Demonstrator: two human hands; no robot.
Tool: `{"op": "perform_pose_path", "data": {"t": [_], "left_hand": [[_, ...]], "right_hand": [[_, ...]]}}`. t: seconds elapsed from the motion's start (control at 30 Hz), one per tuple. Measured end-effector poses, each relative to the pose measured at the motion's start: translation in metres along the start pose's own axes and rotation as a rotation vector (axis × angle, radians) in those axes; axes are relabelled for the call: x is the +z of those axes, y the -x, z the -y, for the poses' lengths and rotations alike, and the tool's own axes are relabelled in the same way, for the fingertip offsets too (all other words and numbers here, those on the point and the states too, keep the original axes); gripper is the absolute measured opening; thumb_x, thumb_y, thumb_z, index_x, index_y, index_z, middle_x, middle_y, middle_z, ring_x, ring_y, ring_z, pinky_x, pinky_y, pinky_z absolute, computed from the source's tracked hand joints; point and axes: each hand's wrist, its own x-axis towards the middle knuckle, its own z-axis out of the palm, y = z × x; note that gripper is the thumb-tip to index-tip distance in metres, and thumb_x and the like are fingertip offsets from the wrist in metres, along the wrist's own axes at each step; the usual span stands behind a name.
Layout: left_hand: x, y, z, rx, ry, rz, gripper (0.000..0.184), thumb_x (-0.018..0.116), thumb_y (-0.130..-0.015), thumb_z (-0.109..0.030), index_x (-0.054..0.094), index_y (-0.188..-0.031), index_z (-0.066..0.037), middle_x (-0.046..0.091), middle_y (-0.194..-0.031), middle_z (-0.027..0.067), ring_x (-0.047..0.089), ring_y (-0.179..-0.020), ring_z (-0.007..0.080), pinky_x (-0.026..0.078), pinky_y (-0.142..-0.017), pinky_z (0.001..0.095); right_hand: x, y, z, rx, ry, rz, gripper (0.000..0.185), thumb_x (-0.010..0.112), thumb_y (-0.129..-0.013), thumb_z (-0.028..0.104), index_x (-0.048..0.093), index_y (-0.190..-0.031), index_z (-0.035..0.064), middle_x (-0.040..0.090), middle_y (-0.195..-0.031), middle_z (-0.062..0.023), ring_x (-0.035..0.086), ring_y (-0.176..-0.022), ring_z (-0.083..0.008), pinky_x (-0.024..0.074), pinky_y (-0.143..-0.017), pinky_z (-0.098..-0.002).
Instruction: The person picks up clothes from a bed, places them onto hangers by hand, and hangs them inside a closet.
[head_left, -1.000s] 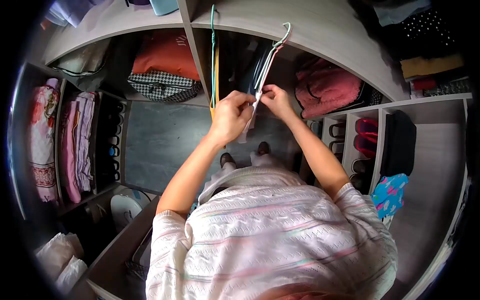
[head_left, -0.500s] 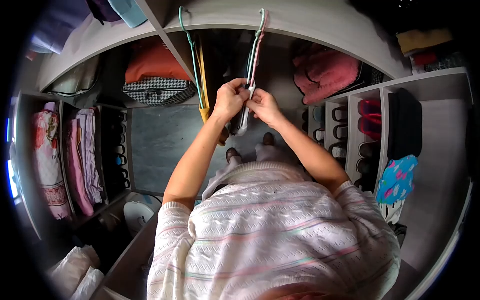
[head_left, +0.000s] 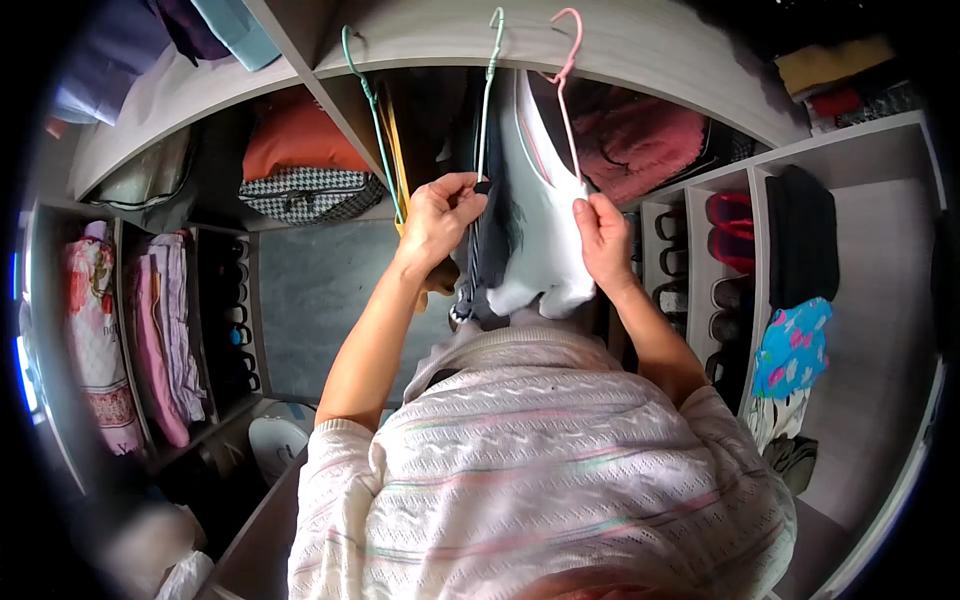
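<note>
My left hand (head_left: 440, 222) pinches the near shoulder of a black garment (head_left: 490, 235), which hangs on a mint-green hanger (head_left: 488, 105). In my right hand (head_left: 606, 238) is the near shoulder of a white top (head_left: 548, 245), its fingers closed at the end of a pink hanger (head_left: 567, 110). The white top hangs spread, its curved neckline showing, just right of the black garment. Left of my left hand, another green hanger (head_left: 376, 120) carries a mustard-yellow garment (head_left: 398, 140), partly hidden by that hand.
An orange folded item (head_left: 303, 135) lies on a houndstooth bag (head_left: 305, 190) at left. A pink fluffy item (head_left: 645, 150) sits behind the white top. Shoe cubbies (head_left: 690, 250) stand at right, folded clothes (head_left: 100, 330) on the left shelves. A wooden shelf edge (head_left: 640, 65) crosses above.
My right hand has moved right, drawing the pink hanger and white top away from the mint-green hanger. The white top has spread into view. My left hand has moved slightly left and down.
</note>
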Motion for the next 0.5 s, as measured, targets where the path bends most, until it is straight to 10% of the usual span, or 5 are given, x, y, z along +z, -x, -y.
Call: {"op": "perform_pose_path", "data": {"t": [0.5], "left_hand": [[-0.027, 0.041, -0.021, -0.058, -0.061, 0.166, 0.020, 0.060, -0.076, -0.001, 0.059, -0.095, 0.003, 0.043, -0.067, -0.0064, 0.040, -0.060, 0.0027, 0.034, -0.055, 0.0174]], "right_hand": [[-0.169, 0.048, 0.082, 0.302, -0.103, 0.102, 0.004, 0.054, -0.084, 0.003, 0.056, -0.085, 0.0000, 0.049, -0.069, 0.0066, 0.040, -0.062, -0.0007, 0.0338, -0.055, -0.0162]]}}
